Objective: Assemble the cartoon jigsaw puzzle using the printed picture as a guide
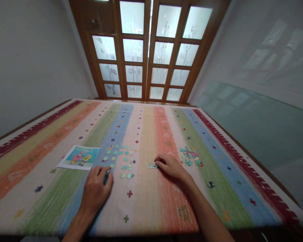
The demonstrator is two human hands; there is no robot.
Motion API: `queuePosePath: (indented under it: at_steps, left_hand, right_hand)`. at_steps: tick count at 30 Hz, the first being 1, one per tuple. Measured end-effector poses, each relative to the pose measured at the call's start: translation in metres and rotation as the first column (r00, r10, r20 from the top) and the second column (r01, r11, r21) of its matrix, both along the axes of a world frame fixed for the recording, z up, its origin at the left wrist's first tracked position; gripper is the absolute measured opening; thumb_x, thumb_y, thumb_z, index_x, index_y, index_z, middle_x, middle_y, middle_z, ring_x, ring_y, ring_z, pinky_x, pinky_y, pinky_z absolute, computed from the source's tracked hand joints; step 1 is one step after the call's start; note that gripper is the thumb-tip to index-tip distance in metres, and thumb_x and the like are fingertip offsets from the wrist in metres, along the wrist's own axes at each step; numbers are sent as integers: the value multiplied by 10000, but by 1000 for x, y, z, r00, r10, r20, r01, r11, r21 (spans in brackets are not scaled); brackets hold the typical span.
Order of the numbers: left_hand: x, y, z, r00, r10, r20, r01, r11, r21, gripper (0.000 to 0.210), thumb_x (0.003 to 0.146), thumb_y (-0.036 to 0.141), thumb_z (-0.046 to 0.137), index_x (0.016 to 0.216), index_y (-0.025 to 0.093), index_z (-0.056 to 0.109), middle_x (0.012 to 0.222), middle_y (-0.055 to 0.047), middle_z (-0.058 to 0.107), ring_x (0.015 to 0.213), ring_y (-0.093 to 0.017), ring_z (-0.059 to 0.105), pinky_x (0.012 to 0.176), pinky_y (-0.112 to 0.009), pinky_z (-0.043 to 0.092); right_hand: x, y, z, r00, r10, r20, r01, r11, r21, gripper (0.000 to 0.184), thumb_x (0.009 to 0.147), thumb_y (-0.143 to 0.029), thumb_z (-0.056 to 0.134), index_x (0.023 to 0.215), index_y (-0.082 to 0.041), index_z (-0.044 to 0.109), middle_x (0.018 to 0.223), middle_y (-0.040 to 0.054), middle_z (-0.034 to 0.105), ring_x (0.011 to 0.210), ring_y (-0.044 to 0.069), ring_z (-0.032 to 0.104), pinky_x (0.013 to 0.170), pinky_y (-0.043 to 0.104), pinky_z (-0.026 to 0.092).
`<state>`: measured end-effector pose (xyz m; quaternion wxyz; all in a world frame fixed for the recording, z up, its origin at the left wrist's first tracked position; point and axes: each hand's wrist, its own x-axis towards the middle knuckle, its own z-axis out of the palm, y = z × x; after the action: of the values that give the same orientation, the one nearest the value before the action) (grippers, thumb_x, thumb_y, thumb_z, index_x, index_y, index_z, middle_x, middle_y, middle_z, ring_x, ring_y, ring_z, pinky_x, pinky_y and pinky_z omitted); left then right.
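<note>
My left hand rests on the cloth with its fingers curled, a teal jigsaw puzzle piece partly showing between thumb and forefinger. My right hand is closed in a pinch at the right end of a short strip of joined puzzle pieces; its fingertips cover that end. Between the hands, loose teal and green puzzle pieces lie spread apart in uneven rows. Beyond my left hand lies a printed picture of cartoon figures, one pink and one yellow.
A heap of mixed puzzle pieces lies to the right of my right hand. Everything lies on a striped, patterned tablecloth. A wooden door with frosted panes stands behind the table's far edge, with white walls on both sides.
</note>
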<state>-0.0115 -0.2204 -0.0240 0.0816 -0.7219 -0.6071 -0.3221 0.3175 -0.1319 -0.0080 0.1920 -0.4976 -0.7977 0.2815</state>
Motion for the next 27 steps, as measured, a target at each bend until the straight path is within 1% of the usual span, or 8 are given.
queuePosePath:
  at_steps: [3,5,9,13,17,24,27]
  left_hand:
    - [17,-6,-4,996,-77,41,78,997,-8,182,994,295,484,1007,232,654,886,-74,646,860,-273,625,831,-407,525]
    - [24,-8,-6,990,-131,50,131,991,-7,164,995,267,496,1017,238,656,885,-66,644,852,-261,627,824,-396,521]
    - [26,-8,-6,974,-221,49,220,975,15,142,1001,248,513,1034,219,648,897,-62,634,855,-246,622,812,-382,516]
    - [26,-6,-8,960,-274,58,274,962,17,142,1010,235,511,1026,213,650,894,-48,631,832,-225,618,792,-359,515]
    - [26,-6,-10,954,-292,65,291,956,30,140,1010,226,511,1026,212,650,892,-44,639,820,-217,620,787,-350,516]
    - [26,-5,-11,966,-252,53,250,968,37,145,1016,228,499,1011,210,643,880,-46,636,818,-224,614,784,-364,509]
    - [25,-5,-11,966,-254,48,252,967,42,148,1019,222,490,1011,209,637,878,-45,641,813,-219,615,783,-359,508]
  right_hand:
    - [0,0,0,1000,-2,6,2,1000,-4,162,935,-190,572,965,-178,731,962,82,763,894,212,682,813,316,469]
    - [0,0,0,1000,-3,10,3,1000,-5,162,935,-186,574,969,-178,731,969,85,763,899,212,684,818,315,470]
    - [0,-1,1,1000,-3,26,3,1000,1,165,934,-180,572,979,-171,730,986,95,762,905,217,681,824,321,472]
    - [-1,-2,2,1000,0,31,0,1000,-1,170,931,-181,568,983,-172,729,988,98,759,904,216,677,828,325,478]
    - [-1,-2,2,1000,-4,23,4,1000,7,173,926,-167,561,972,-177,728,985,95,759,904,215,680,835,330,481]
    - [-1,-2,2,1000,-15,21,15,1000,-5,181,922,-171,561,978,-177,733,981,90,761,911,217,687,837,330,484]
    - [0,-2,2,1000,-14,18,14,1000,-11,180,922,-170,561,974,-178,733,981,90,761,913,217,688,838,330,485]
